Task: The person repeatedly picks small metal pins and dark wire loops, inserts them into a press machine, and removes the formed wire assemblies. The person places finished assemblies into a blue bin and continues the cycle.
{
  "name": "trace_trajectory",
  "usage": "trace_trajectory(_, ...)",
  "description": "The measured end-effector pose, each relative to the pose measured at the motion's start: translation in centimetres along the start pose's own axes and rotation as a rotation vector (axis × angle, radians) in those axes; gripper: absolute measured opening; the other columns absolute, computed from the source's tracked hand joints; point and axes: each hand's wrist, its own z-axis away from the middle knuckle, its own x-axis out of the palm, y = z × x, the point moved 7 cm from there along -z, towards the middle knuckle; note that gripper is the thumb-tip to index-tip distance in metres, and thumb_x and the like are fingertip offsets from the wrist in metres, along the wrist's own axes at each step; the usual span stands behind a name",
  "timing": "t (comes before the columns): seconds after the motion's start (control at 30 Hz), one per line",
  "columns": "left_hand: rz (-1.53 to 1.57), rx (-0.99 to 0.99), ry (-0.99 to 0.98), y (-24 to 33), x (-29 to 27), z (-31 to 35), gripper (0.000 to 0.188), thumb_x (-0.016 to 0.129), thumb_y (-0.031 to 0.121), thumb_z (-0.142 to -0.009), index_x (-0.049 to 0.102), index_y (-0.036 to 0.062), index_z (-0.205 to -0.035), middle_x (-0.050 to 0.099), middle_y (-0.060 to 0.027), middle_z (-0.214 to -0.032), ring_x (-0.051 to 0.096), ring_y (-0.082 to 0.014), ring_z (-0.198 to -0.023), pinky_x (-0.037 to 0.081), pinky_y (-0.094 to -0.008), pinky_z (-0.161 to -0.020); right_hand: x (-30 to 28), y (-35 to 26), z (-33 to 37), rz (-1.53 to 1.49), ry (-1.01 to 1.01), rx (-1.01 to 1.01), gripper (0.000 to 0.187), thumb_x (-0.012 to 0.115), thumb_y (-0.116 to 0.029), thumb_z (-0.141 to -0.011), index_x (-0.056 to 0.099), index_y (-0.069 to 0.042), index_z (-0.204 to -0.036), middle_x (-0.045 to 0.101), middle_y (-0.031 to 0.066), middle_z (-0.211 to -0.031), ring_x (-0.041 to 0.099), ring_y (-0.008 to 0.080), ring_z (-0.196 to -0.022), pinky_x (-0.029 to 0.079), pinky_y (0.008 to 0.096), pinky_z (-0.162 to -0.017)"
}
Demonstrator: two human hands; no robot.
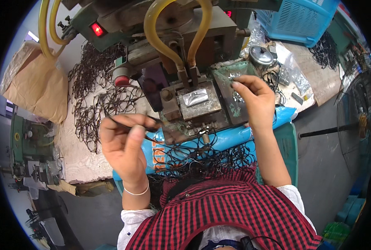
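My left hand (125,143), a little blurred, is closed on a thin black cord (141,130) left of the press. The cord crosses my fingers, and its end points toward the press's lower plate. Over the shallow green metal tray (240,113) my right hand (257,100) has thumb and forefinger pinched together. Whatever lies between those fingertips is too small to make out. Small shiny metal pieces (237,96) lie in the tray beside them. Between my hands stands the press's metal block (200,109), with a silvery plate (195,97) on top.
Yellow hoses (151,23) loop down into the press. A red push button (121,81) juts out at its left. Tangled black cords (85,118) cover the bench's left side; more (218,160) hang over a blue plastic sheet (231,139) before me. A round metal tin (260,56) stands behind the tray.
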Motion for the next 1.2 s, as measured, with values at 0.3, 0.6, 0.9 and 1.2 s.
trace_trajectory(0.3,-0.046,0.364,0.187,5.6,1.3,-2.4,0.022,0.056,-0.011,-0.093,0.049,0.001,-0.11,0.064,-0.0186,-0.101,0.067,-0.0272,-0.094,0.055,-0.0404,-0.091,8.0,-4.2,1.9,0.174,-0.2,-0.297,0.028,0.073,-0.002,-0.084,0.068,0.003,-0.111,0.072,0.0126,-0.099,0.066,0.0223,-0.108,0.049,0.0336,-0.097)
trace_trajectory(0.6,-0.064,0.353,0.175,1.8,0.4,-5.5,0.018,0.065,-0.004,-0.097,0.051,0.0018,-0.108,0.069,-0.0161,-0.105,0.07,-0.0251,-0.098,0.056,-0.0366,-0.092,8.1,-4.0,2.3,-0.083,-0.187,-0.176,0.057,0.071,0.002,-0.084,0.048,0.003,-0.136,0.075,0.0065,-0.091,0.064,0.0139,-0.111,0.048,0.0319,-0.098)
trace_trajectory(0.9,-0.044,0.478,-0.092,3.2,1.3,-1.5,0.028,0.068,-0.014,-0.082,0.054,0.0042,-0.099,0.073,-0.0214,-0.098,0.073,-0.0228,-0.081,0.059,-0.0334,-0.072,4.1,-7.6,5.2,0.319,-0.378,-0.349,0.05,0.072,-0.007,-0.083,0.061,-0.001,-0.131,0.065,0.0201,-0.13,0.064,0.0331,-0.122,0.048,0.0428,-0.106)
trace_trajectory(1.2,-0.796,0.844,-0.543,1.4,8.2,1.9,0.024,0.082,0.0,-0.072,0.059,0.0081,-0.076,0.076,-0.0102,-0.106,0.067,-0.019,-0.072,0.06,-0.0316,-0.064,-3.9,2.3,1.2,1.106,0.081,-0.505,0.012,0.079,-0.009,-0.077,0.069,-0.004,-0.084,0.066,0.0126,-0.084,0.061,0.0365,-0.086,0.049,0.0468,-0.077)
